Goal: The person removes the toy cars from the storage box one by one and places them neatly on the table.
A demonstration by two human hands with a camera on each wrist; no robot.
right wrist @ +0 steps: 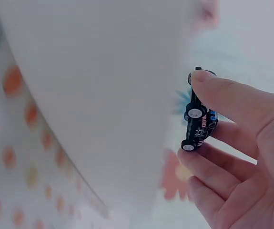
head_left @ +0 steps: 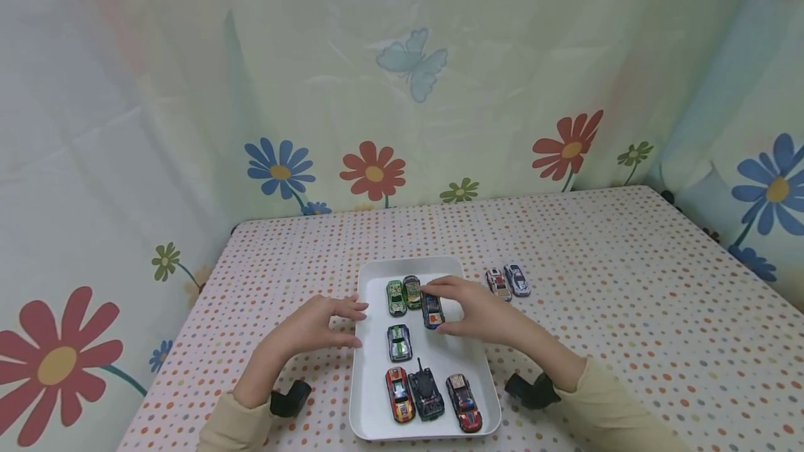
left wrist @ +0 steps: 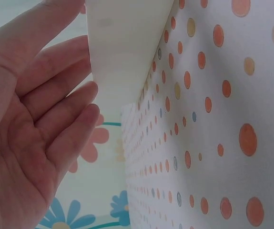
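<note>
White plastic forms the tray [head_left: 370, 368] on the dotted tablecloth [head_left: 628, 284] in the head view; the right hand [head_left: 477, 309] pinches a dark toy car [head_left: 433, 311] over it, beside two green cars [head_left: 404, 294]. The left hand [head_left: 314, 326] hovers at the tray's left edge, fingers loosely spread, holding nothing.

Left wrist view: straight fingers [left wrist: 55, 119] close by the tray wall [left wrist: 122, 52].

Right wrist view: thumb and fingers [right wrist: 232, 100] grip the black car [right wrist: 198, 117] end to end.

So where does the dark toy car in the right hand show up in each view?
Head: dark toy car at centre, over the white tray, pinched by the right hand.
Left wrist: not in it.
Right wrist: centre right, between fingertips.
Shared landmark: the white tray.
</note>
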